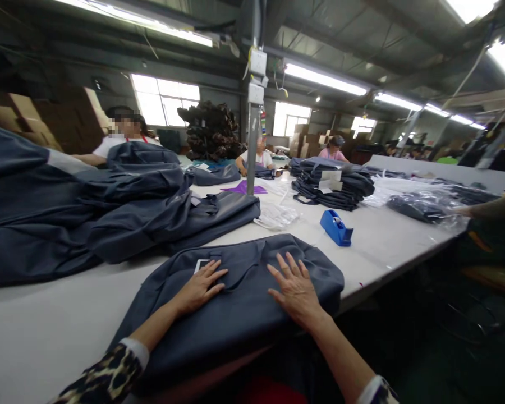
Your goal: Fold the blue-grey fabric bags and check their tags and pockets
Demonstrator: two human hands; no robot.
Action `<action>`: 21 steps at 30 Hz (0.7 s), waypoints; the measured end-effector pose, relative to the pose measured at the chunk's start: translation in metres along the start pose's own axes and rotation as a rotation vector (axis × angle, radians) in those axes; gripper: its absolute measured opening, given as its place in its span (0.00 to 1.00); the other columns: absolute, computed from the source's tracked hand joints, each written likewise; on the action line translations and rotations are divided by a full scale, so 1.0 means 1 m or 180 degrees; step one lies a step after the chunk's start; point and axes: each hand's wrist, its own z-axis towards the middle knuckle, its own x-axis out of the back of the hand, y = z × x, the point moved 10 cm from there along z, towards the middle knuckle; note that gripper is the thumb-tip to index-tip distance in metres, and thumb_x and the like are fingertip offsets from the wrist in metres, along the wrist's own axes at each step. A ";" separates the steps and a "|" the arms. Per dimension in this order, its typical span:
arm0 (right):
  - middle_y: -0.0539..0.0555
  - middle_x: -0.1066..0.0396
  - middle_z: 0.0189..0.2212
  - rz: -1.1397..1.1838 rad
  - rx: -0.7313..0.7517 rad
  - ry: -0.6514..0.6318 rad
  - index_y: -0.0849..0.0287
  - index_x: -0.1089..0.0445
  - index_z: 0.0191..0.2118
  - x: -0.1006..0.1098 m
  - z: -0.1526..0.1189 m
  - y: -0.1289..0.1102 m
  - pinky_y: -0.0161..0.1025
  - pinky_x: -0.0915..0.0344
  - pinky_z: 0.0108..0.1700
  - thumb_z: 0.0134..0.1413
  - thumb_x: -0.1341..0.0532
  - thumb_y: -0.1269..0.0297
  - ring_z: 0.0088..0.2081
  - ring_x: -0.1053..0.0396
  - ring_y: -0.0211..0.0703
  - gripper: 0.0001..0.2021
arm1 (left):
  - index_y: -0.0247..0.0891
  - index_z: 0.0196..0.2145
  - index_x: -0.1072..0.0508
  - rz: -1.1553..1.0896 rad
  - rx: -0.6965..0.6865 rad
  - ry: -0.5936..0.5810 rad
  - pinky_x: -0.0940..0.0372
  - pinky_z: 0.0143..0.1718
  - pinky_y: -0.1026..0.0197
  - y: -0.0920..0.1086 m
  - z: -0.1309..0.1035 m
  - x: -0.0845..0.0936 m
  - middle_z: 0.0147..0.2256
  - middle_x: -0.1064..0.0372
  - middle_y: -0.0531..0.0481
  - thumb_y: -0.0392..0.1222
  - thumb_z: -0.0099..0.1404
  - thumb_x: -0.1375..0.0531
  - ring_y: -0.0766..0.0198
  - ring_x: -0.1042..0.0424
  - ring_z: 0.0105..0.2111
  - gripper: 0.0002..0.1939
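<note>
Currently, both hands are lying flat with fingers spread, gripping nothing: the left hand (201, 289) and right hand (297, 292) are pressing the dark grey bag (244, 306) against the white table (46, 322) edge, keeping the fabric smooth.

Long ceiling tube lights (324, 78) far above and beyond the hands give most of the light, and they burn out to white glare, strongest up and to the right. Windows (165, 102) far behind the hands are blown out too. The pale desk (46, 320) beside the left hand (200, 289) is evenly lit, with soft shadows under the cloth. Below and right of the right hand (297, 292) the floor sinks into murk. Wide-angle bending curves the edges; distant faces are blurred.
</note>
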 end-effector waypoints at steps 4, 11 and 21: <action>0.55 0.57 0.70 -0.0552 -0.0448 -0.0567 0.52 0.47 0.68 -0.039 -0.028 0.061 0.56 0.64 0.68 0.66 0.51 0.45 0.70 0.64 0.55 0.30 | 0.48 0.64 0.39 0.0122 -0.0030 -0.0059 0.57 0.68 0.47 -0.001 -0.001 -0.003 0.69 0.58 0.49 0.58 0.72 0.53 0.52 0.59 0.69 0.28; 0.57 0.55 0.69 -0.0508 -0.0425 -0.0794 0.53 0.46 0.68 -0.050 -0.024 0.066 0.57 0.62 0.67 0.65 0.53 0.42 0.70 0.60 0.58 0.32 | 0.46 0.58 0.30 0.0640 0.0333 -0.0572 0.59 0.65 0.37 0.019 0.014 0.007 0.65 0.45 0.44 0.50 0.69 0.49 0.47 0.49 0.66 0.22; 0.51 0.44 0.66 -0.0334 -0.0058 -0.0689 0.46 0.38 0.63 -0.005 -0.001 0.071 0.48 0.52 0.66 0.66 0.54 0.43 0.66 0.48 0.48 0.26 | 0.52 0.67 0.45 0.0844 0.0886 0.0130 0.61 0.63 0.33 0.041 0.007 -0.014 0.68 0.52 0.41 0.63 0.69 0.51 0.42 0.57 0.68 0.33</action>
